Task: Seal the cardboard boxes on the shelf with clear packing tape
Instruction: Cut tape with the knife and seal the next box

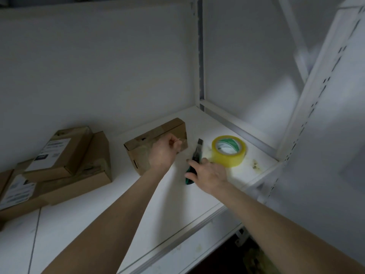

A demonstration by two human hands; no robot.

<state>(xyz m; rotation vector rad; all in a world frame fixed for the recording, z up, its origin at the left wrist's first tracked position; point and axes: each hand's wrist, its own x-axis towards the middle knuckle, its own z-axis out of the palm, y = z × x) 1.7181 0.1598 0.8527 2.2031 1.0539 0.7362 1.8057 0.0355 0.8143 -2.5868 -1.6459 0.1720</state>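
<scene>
A small cardboard box lies on the white shelf, with shiny clear tape over its top and front. My left hand rests against the box's right front corner, fingers curled on it. Right of the box lies a green utility knife with its blade end pointing away from me. My right hand covers the knife's handle, fingers around it. A roll of clear, yellowish packing tape lies flat just right of the knife, free of both hands.
Stacked cardboard boxes with white labels sit at the left of the shelf. A white upright post stands at the back corner, and a perforated post stands at the right. The shelf's front edge runs diagonally below my arms.
</scene>
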